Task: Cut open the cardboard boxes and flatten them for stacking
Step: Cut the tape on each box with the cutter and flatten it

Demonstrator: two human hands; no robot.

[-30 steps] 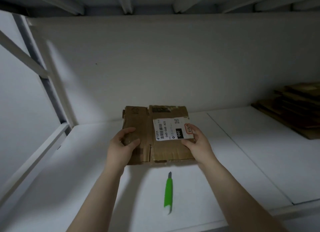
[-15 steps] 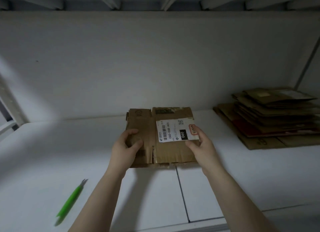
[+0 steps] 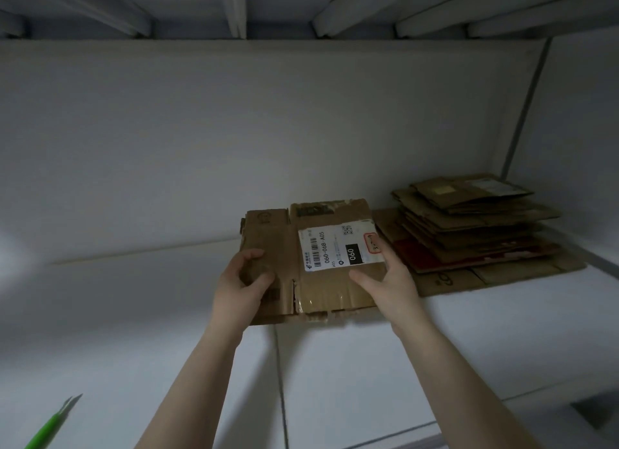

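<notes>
I hold a flattened brown cardboard box (image 3: 284,244) with a white shipping label above the white shelf, near the middle of the view. My left hand (image 3: 239,287) grips its left half, thumb on top. Its right edge is gripped by my right hand (image 3: 390,281), thumb across the lower part below the label. To the right lies a stack of flattened boxes (image 3: 469,224); the held box's right edge nearly reaches it. A green utility knife (image 3: 50,425) with its blade out lies on the shelf at the bottom left, apart from both hands.
The white shelf surface (image 3: 335,381) has a seam running toward me. A white back wall (image 3: 268,130) stands close behind the box, a side wall closes off the right, and beams of an upper shelf run overhead. The shelf's front edge shows at bottom right.
The view has swung right: the knife slid from the centre bottom to the far bottom left, and the stack came closer to the held box. Both hands keep the same grip.
</notes>
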